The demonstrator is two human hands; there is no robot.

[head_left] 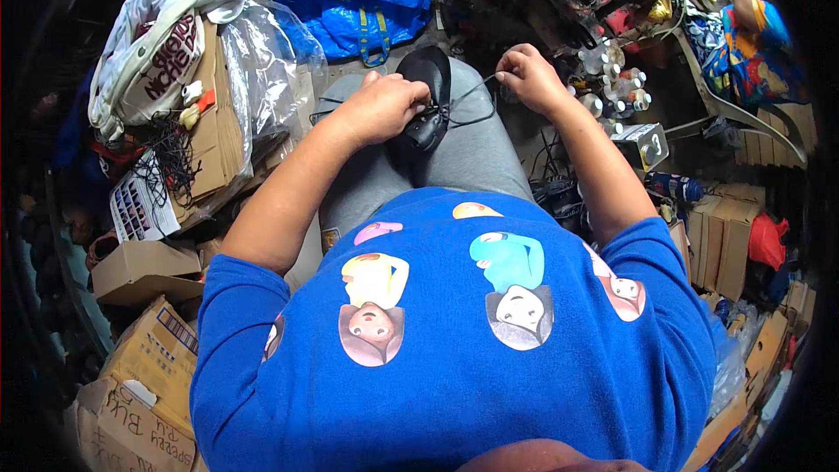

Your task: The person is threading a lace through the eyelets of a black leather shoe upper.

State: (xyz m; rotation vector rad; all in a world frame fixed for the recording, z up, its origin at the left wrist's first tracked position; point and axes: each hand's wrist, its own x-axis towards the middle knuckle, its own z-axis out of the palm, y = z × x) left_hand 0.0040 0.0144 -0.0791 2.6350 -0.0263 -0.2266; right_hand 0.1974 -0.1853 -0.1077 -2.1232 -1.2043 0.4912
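A black shoe [428, 129] rests on my lap between my grey-clad thighs, its toe pointing toward me. My left hand [389, 107] is closed at the shoe's lacing; the fingertips are partly hidden, so whether it grips the shoe or a lace is hard to tell. A loose loop of lace shows just left of that hand. Off to the right, my right hand [531, 79] pinches a black shoelace [472, 92], which runs from the shoe's eyelets to the fingers. A slack strand of it hangs over my right thigh.
Beyond my knees lies a blue bag [358, 0]. At left are a white cloth bag [162, 52], flattened cardboard [214, 153] and a tangle of black laces [170, 153]. Several small bottles [616, 92] stand at right, near a tin [644, 147] and cardboard boxes [721, 240].
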